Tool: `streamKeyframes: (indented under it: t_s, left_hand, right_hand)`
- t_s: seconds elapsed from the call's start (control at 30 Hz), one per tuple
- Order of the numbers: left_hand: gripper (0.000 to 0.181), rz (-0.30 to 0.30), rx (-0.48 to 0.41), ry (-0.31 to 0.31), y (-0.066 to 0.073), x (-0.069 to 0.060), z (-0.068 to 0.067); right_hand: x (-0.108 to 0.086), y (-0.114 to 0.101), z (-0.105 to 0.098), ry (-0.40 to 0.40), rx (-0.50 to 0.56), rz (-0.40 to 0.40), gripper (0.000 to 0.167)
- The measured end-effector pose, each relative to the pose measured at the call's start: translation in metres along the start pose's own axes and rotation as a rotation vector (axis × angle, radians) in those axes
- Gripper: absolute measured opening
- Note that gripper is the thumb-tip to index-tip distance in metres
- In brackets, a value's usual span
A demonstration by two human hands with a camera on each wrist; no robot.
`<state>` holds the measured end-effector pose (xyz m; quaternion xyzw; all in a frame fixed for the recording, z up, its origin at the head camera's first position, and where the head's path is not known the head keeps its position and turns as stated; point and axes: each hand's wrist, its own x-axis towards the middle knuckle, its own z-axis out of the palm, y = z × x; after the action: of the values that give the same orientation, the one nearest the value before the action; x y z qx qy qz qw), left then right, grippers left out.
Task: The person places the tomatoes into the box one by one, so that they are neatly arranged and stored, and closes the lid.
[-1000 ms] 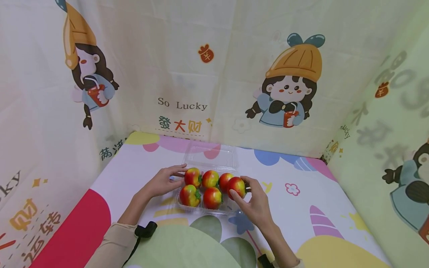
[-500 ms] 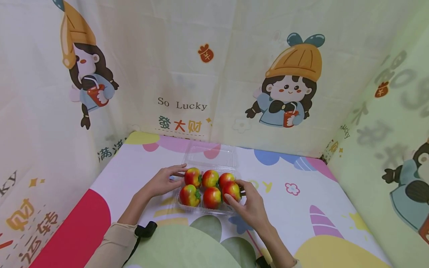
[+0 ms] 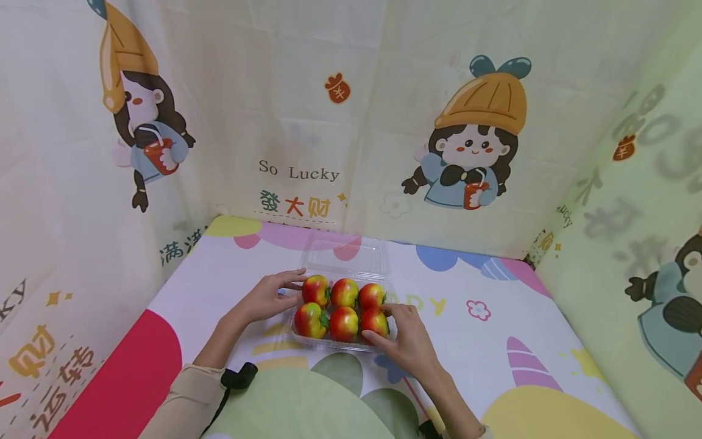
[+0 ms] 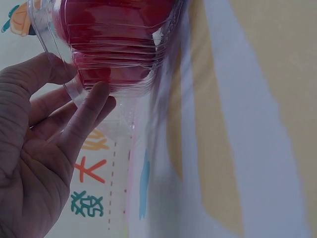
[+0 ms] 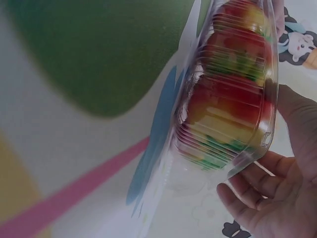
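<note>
In the head view, a clear plastic box (image 3: 323, 345) holds two rows of red-and-yellow fruits (image 3: 344, 293) with green calyxes. My left hand (image 3: 269, 299) is at the box's left end. Its thumb and a finger pinch the rim, as the left wrist view shows. At the near right corner, my right hand (image 3: 410, 338) has its thumb and fingers around a red-and-yellow fruit (image 3: 374, 322) sitting in the box. The right wrist view shows this hand's thumb (image 5: 292, 106) over the rim, with the other fingers bent outside the wall.
The box's clear lid (image 3: 345, 256) lies folded back behind it. A patterned cloth (image 3: 466, 378) covers the table. Printed curtains (image 3: 373, 122) hang at the back and both sides. Black wrist cameras, such as the left one (image 3: 238, 376), sit on the forearms.
My right hand has moved down and left, lowering the fruit into the box's near right place. The neighbouring front fruit shifted slightly left. My left hand has stayed at the box's left end.
</note>
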<state>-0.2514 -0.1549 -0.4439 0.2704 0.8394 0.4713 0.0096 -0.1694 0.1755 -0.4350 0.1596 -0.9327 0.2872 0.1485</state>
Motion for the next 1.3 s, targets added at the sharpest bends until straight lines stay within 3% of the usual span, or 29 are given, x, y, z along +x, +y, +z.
streamKeyframes:
  t_s: [0.23,0.47,0.63,0.77,1.0,1.3]
  left_hand:
    - [0.046,0.001,-0.002,-0.009,0.002,-0.001,0.001]
    - [0.047,-0.002,-0.002,0.0,0.001,-0.001,0.001]
    - [0.047,-0.017,0.013,0.013,0.002,-0.002,0.001]
    - [0.047,-0.029,0.028,0.06,0.001,-0.003,0.002]
    - [0.049,-0.127,0.079,0.199,-0.003,-0.002,-0.001]
    - [0.045,-0.192,0.007,0.22,-0.006,0.013,-0.007]
  right_hand:
    - [0.0,0.002,-0.001,-0.003,-0.003,-0.002,0.055]
    - [0.002,0.009,-0.005,0.053,0.039,-0.052,0.052]
    - [0.008,0.015,-0.01,0.067,0.051,-0.042,0.053]
    - [0.015,0.02,-0.013,0.067,0.076,-0.005,0.053]
    - [0.034,0.03,-0.015,0.07,0.112,0.066,0.048]
    - [0.064,0.042,-0.015,0.033,0.103,0.111,0.046]
